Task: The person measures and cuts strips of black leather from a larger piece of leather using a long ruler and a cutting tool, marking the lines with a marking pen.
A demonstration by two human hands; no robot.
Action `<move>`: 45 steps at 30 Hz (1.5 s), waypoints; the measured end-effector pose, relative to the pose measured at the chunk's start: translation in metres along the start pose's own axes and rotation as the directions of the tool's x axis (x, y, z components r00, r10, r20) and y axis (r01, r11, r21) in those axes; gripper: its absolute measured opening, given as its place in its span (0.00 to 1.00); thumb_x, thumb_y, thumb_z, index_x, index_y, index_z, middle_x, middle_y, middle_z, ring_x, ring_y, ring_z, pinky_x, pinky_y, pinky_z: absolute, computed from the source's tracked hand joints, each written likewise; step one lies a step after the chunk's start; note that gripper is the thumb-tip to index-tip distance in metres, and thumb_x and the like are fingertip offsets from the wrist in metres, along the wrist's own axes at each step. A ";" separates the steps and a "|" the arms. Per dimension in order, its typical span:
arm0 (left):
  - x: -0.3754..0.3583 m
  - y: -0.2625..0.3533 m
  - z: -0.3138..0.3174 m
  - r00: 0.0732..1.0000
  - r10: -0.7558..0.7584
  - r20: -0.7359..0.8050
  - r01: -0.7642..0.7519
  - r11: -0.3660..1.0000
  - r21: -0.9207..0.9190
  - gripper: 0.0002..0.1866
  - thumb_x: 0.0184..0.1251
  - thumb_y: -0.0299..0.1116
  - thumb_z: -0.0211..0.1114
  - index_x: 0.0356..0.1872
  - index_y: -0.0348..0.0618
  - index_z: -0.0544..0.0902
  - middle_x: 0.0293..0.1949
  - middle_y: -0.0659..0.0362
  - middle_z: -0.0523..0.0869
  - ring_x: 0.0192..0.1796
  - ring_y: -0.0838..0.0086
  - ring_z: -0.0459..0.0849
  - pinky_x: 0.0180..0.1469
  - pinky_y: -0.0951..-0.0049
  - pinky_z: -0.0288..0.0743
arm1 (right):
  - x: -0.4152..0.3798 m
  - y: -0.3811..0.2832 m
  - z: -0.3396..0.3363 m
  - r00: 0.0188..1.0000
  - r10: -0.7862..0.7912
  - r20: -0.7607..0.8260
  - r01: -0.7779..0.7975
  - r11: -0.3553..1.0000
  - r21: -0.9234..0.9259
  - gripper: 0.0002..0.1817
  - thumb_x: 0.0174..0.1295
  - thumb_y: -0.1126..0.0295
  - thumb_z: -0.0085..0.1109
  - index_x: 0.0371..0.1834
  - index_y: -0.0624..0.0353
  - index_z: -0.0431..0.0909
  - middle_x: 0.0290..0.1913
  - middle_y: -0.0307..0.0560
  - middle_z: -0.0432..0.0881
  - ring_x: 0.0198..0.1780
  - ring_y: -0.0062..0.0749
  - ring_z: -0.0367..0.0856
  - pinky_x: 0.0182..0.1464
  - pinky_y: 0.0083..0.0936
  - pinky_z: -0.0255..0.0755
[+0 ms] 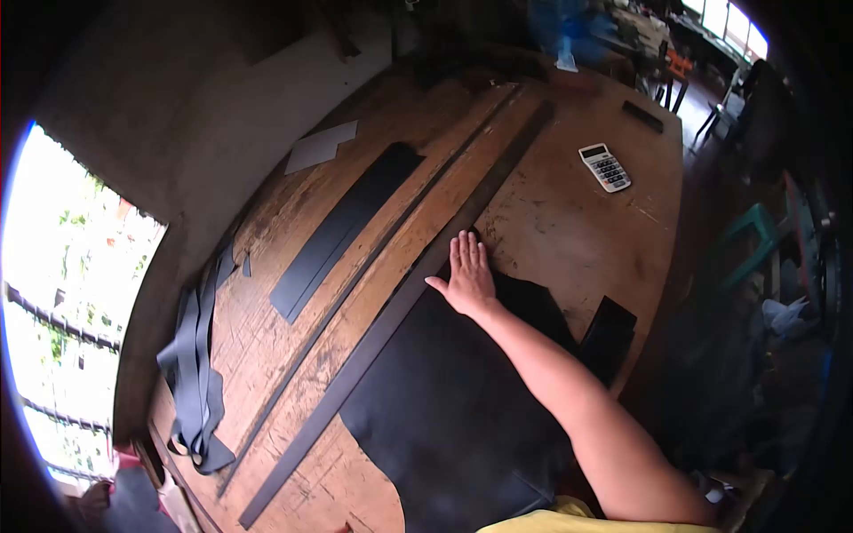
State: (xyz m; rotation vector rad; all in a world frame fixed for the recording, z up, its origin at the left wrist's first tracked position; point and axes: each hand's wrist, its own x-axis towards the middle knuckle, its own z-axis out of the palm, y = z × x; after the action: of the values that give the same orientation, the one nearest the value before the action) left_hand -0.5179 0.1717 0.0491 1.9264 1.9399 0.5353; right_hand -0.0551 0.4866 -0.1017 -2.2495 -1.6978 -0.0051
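My right hand (468, 277) lies flat, palm down with fingers stretched out, on a long dark straightedge (329, 413). The straightedge runs diagonally across the wooden table (569, 231), along the edge of a large black sheet that looks like leather (453, 400). My hand presses near the sheet's far corner, and the sheet spreads out under my forearm toward my body. My left hand is out of view. Left of the straightedge, a long thin dark strip (355, 280) lies roughly parallel to it, and beyond that is a cut black rectangular piece (346, 231).
Black scrap strips (195, 373) hang at the table's left edge. A white calculator (605, 167), a dark bar (642, 116), a grey sheet (322, 147) and a black object (609, 338) lie on the table. A bright window (71, 293) stands left; a green stool (751, 235) stands right.
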 end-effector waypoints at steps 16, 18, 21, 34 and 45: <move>0.477 0.322 0.316 0.782 0.591 0.199 -0.457 0.760 -0.463 0.12 0.67 0.25 0.66 0.50 0.37 0.86 0.41 0.55 0.90 0.43 0.76 0.87 0.48 0.76 0.79 | 0.016 -0.011 -0.051 0.948 0.044 0.315 0.050 0.957 -0.286 0.42 0.63 0.56 0.56 0.78 0.66 0.59 0.72 0.81 0.62 0.74 0.77 0.60 0.73 0.58 0.59; 0.481 0.317 0.322 0.754 0.624 0.207 -0.497 0.747 -0.441 0.12 0.67 0.24 0.65 0.50 0.37 0.86 0.41 0.55 0.89 0.44 0.76 0.87 0.48 0.76 0.79 | 0.016 -0.006 -0.053 0.949 0.011 0.315 0.073 0.965 -0.252 0.40 0.62 0.58 0.55 0.78 0.63 0.61 0.73 0.80 0.63 0.75 0.77 0.59 0.74 0.58 0.59; 0.478 0.316 0.322 0.731 0.646 0.219 -0.517 0.735 -0.439 0.12 0.67 0.24 0.65 0.50 0.37 0.86 0.42 0.54 0.89 0.43 0.75 0.88 0.47 0.76 0.79 | 0.016 -0.002 -0.053 0.943 -0.006 0.333 0.085 0.970 -0.226 0.40 0.62 0.58 0.55 0.78 0.63 0.61 0.73 0.79 0.63 0.75 0.76 0.59 0.74 0.57 0.58; 0.476 0.329 0.324 0.740 0.600 0.303 -0.452 0.777 -0.438 0.06 0.65 0.24 0.67 0.42 0.36 0.84 0.30 0.60 0.86 0.32 0.85 0.80 0.36 0.80 0.73 | 0.020 -0.007 -0.058 0.905 0.004 0.425 0.148 0.935 -0.323 0.37 0.70 0.54 0.47 0.81 0.58 0.57 0.75 0.75 0.61 0.76 0.70 0.61 0.72 0.68 0.54; 0.465 0.281 0.300 0.737 0.599 0.313 -0.417 0.767 -0.488 0.07 0.63 0.25 0.67 0.41 0.36 0.84 0.30 0.56 0.87 0.34 0.81 0.82 0.39 0.77 0.75 | 0.024 -0.014 -0.057 0.904 0.063 0.423 0.096 0.934 -0.344 0.51 0.61 0.37 0.59 0.81 0.56 0.56 0.75 0.77 0.60 0.78 0.66 0.58 0.74 0.64 0.53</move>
State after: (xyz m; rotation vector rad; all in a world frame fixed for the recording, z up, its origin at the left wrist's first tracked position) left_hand -0.1297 0.6428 -0.0630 2.0732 0.9005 0.5016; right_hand -0.0499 0.4979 -0.0392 -2.6538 -2.0821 0.2107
